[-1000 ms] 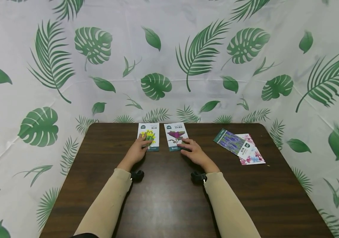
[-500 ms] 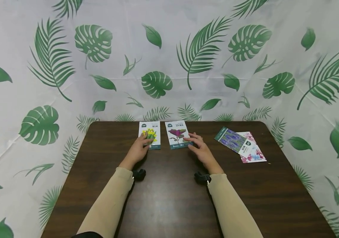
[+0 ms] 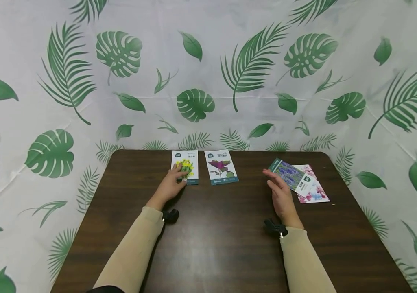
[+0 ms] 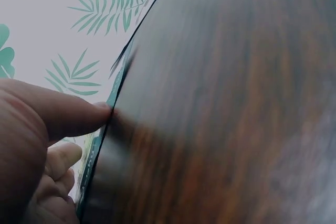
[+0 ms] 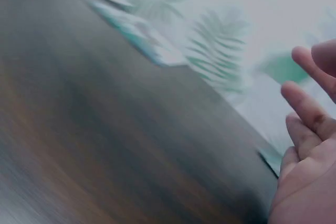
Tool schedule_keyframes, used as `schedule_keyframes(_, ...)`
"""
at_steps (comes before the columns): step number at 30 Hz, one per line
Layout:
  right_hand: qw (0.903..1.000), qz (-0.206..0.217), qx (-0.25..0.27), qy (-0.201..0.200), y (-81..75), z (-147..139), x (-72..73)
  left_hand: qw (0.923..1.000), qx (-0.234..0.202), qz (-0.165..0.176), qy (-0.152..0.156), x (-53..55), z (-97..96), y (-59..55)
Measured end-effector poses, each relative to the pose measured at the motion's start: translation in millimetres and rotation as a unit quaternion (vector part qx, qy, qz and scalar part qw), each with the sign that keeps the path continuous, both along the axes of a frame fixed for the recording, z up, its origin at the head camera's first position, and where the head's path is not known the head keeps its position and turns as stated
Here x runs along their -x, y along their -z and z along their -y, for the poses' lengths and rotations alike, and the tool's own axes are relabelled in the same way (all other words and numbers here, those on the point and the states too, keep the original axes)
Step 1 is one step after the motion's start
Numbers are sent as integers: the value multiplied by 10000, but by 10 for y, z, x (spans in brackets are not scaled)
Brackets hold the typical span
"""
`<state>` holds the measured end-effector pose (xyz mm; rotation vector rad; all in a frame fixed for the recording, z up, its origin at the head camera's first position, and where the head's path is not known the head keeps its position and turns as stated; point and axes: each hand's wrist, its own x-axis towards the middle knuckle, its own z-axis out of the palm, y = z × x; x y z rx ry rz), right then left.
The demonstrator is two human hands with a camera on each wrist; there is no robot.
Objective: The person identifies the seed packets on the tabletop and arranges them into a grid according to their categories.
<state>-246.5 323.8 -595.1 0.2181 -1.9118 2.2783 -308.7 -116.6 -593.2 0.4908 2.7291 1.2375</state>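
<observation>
Several flat, printed flower cards, like seed packets, lie on the dark wooden table (image 3: 208, 236). My left hand (image 3: 169, 186) rests on the near left part of the yellow-flower packet (image 3: 191, 156); in the left wrist view its thumb (image 4: 79, 114) touches the packet's near edge. Right beside that, the purple-leaf packet (image 3: 221, 167) lies with no hand on it. My right hand (image 3: 282, 197) holds nothing, its fingers extended, just left of the lavender packet (image 3: 290, 175). Whether it touches that packet cannot be told. The lavender packet overlaps a pink-flower packet (image 3: 319, 192).
A white cloth backdrop (image 3: 208, 61) with green leaves rises behind the table's far edge and at both sides. Black wrist camera mounts (image 3: 275, 226) sit below the hands.
My right hand has let go of the purple-leaf packet, which shifted slightly right and turned a little, and has moved right to the lavender packet. The left hand stays on the yellow-flower packet.
</observation>
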Motion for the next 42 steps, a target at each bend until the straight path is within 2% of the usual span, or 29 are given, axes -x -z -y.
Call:
schedule_keyframes(5, 9932, -49, 869, 770, -32, -267, -115, 9998, 126, -135, 69, -19, -18, -25)
schedule_keyframes(8, 9861, -186, 1044, 1276, -48, -303, -123, 9997, 172, -177, 68, -50, -16, -43)
schedule_keyframes(11, 9779, -87, 597, 2002, -59, -318, -130, 9994, 233, -234, 85, -63, -17, -46)
schedule_keyframes(14, 9642, 219, -67, 2641, -51, -345, -142, 9991, 271, -283, 132, -66, -20, -44)
schedule_keyframes(16, 9533, 479, -579, 2924, -36, -374, -141, 9990, 245, -336, 141, -65, -19, -43)
schedule_keyframes(18, 9440, 672, -1076, 3047, -15, -400, -128, 9990, 204, -361, 145, -64, -18, -46)
schedule_keyframes(21, 9235, 752, -2018, 3174, 19, -428, -90, 9988, 208, -420, 143, -56, -16, -49)
schedule_keyframes(24, 9029, 511, -2861, 3168, 52, -432, -47, 9989, 199, -401, 122, -43, -18, -48)
schedule_keyframes(28, 8860, 189, -3593, 2925, 92, -421, -5, 9989, 195, -423, 91, -31, -20, -46)
schedule_keyframes(32, 8785, 214, -4010, 2588, 96, -389, -7, 9989, 190, -424, 73, -29, -25, -45)
schedule_keyframes(35, 8826, 81, -3978, 2504, 73, -365, -21, 9991, 166, -385, 64, -35, -24, -51)
schedule_keyframes(39, 8851, -188, -3712, 2800, 42, -353, -37, 9993, 175, -334, 59, -40, -26, -58)
schedule_keyframes(42, 8717, -124, -3863, 3012, 36, -354, -43, 9992, 223, -339, 67, -37, -34, -59)
